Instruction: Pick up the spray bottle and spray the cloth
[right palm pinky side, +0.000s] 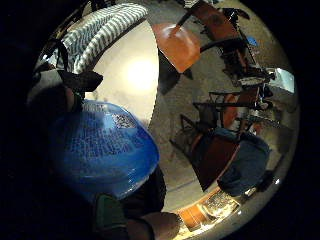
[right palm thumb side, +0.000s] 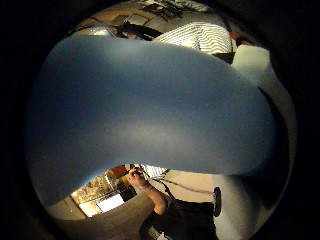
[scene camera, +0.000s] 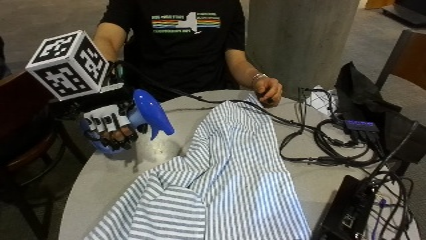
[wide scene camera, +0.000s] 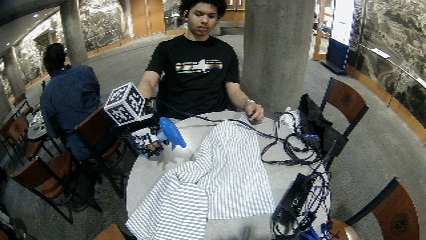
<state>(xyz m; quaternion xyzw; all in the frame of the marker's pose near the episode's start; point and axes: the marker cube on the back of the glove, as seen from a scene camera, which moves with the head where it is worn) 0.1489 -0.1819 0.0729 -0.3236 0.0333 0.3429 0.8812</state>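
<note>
Hand: my gloved right hand (scene camera: 112, 129) has its fingers (scene camera: 120, 134) curled round the body of the blue spray bottle (scene camera: 148, 118), holding it up off the table, out past the table's left edge as the outside view shows it.
Bottle: the blue spray head (scene camera: 152, 113) sticks out above my knuckles and points toward the striped shirt (scene camera: 226, 170); both palm views are filled with blue plastic, so the bottle sits right against my palm.
Cloth: the striped shirt lies spread over the middle of the round table (scene camera: 100, 185), reaching from the far edge near my bare left hand (scene camera: 267, 92) down to the near edge; its closest fold is near the nozzle.
How the bottle should handle: I judge it stiff, smooth plastic, light, and somewhat slippery; I cannot tell how full it is.
Where to hold: round the neck under the head, a finger free for the trigger; the trigger itself is hidden.
How the cloth should handle: soft, limp, unlikely to shift under a mist.
Beside it: black cables (scene camera: 313, 135) trail over the table's right side.
</note>
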